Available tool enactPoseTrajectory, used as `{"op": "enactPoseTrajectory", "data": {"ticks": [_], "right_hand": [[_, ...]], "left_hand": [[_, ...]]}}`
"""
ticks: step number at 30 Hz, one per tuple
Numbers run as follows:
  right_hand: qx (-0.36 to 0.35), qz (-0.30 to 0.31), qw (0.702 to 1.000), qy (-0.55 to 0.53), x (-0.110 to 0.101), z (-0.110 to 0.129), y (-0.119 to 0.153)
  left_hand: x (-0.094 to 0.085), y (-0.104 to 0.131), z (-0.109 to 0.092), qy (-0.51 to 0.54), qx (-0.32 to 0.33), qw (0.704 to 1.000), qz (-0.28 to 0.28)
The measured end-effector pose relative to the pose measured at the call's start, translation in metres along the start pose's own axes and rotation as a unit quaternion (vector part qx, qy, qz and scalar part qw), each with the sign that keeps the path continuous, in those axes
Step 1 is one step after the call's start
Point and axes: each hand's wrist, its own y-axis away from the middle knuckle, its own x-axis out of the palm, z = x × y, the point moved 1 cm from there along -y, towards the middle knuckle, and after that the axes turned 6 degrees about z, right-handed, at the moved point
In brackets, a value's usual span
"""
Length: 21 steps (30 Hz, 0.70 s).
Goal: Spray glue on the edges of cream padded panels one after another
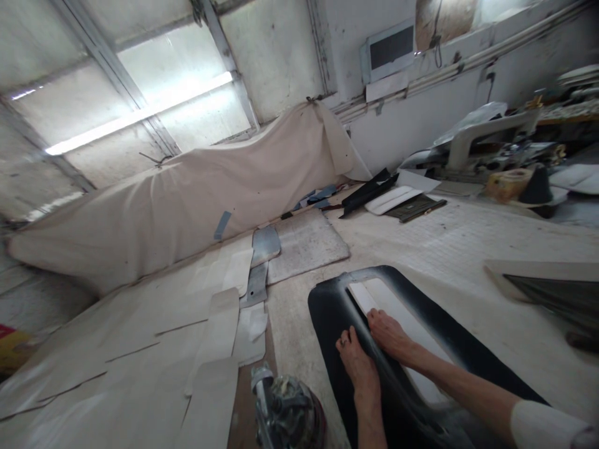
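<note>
A large black panel [327,312] with rounded corners lies on the table, with a long white piece [412,330] set in its middle. My left hand [354,355] is on the black material just left of the white piece, its fingers bent against the surface. Beside it, my right hand [386,330] presses at the left edge of the white piece, fingers curled together. What the fingertips pinch, if anything, is too small to make out.
A metal spray gun with a cup [290,411] stands at the bottom centre. Pale sheets [206,349] cover the left side. A grey board [309,243] lies behind the panel. Dark and white pieces [393,199] and a sewing machine [486,137] are at the back right.
</note>
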Motion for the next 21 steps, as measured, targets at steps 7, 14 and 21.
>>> {"op": "enactPoseTrajectory", "data": {"ticks": [7,14,21], "right_hand": [[0.0,-0.007,1.0,0.028,0.008,0.002,-0.001],[-0.009,0.001,1.0,0.023,0.007,0.005,0.003],[-0.027,0.037,0.999,-0.024,0.004,-0.007,0.002]], "left_hand": [[-0.002,-0.002,-0.002,-0.022,-0.004,1.0,0.021],[0.0,-0.004,-0.005,-0.039,-0.011,0.999,0.03],[0.003,-0.002,-0.011,-0.05,-0.027,0.998,0.027]]}}
